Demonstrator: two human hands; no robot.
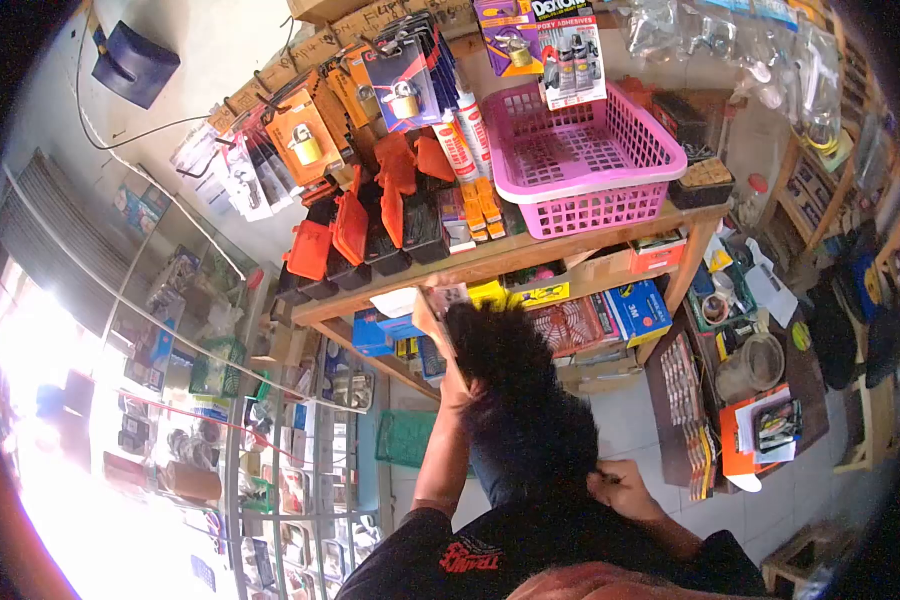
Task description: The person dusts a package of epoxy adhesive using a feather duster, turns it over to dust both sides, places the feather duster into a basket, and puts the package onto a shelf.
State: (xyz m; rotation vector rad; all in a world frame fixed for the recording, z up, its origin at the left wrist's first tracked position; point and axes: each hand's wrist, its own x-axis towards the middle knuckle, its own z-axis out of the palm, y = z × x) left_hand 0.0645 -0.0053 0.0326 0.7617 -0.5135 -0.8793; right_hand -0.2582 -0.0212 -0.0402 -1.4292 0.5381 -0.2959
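A black feather duster (515, 385), fluffy and long, slants across the middle in front of my body. My right hand (625, 488) is closed at its lower end, where the handle is mostly hidden. My left hand (455, 388) reaches forward and grips a flat, brown-edged piece (440, 325) held tilted beside the shelf. The duster's upper end lies against this piece and covers part of it, so its exact kind is unclear. Just beyond are the lower shelf's goods, among them a blue 3M box (638, 310).
A pink plastic basket (595, 200) and black bins with orange lids (350, 230) sit on the wooden shelf top (410, 280). Carded padlocks (305, 145) hang above. Glass cases (280, 440) stand left; a brown table (685, 440) with goods stands right.
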